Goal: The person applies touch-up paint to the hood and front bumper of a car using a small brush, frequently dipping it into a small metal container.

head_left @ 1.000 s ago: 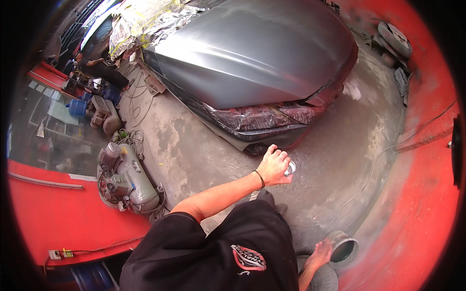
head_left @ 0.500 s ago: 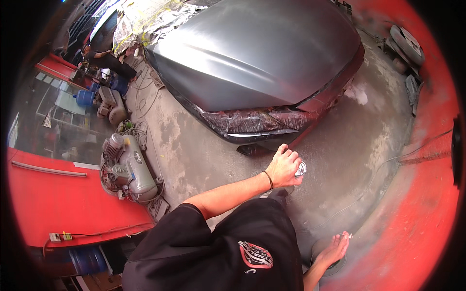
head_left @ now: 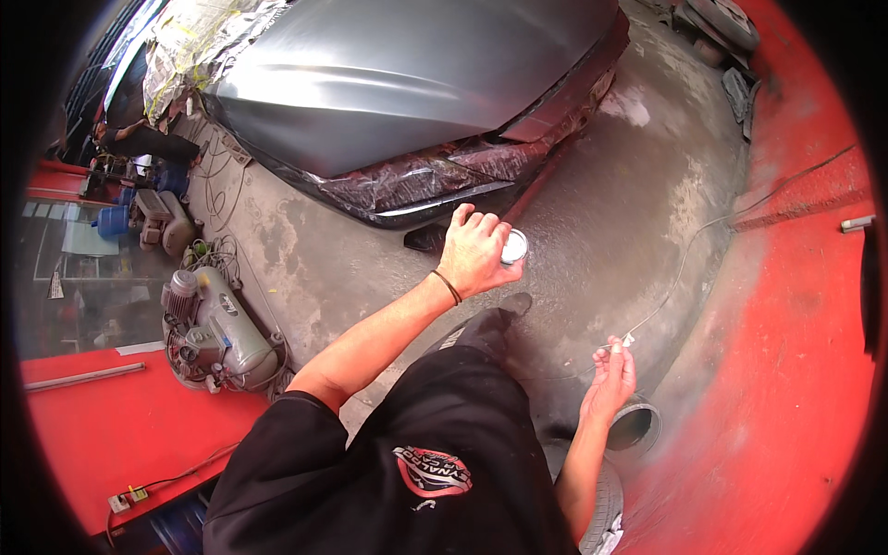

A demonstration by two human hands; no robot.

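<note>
Grey floor [head_left: 314, 250] below.
My right hand [head_left: 607, 384] rose, pinching something white [head_left: 628, 339]; my left hand [head_left: 474, 252] grips a can [head_left: 514, 246]; both now forward.

The left hand [head_left: 476, 250] hid part of the can [head_left: 515, 246]. The white bit [head_left: 629, 340] by the right hand [head_left: 610, 381] was too small to identify. The top edge cropped the car [head_left: 416, 83].

Around me, the grey concrete floor [head_left: 601, 250] is blotchy and worn, with a pale stain [head_left: 627, 106] toward the far side. The red wall on the right [head_left: 740, 453] is smudged with grey. Over on the left, I see a broad glass pane [head_left: 83, 319] set into another red wall [head_left: 148, 407]. Bright light glares at the far left.
</note>
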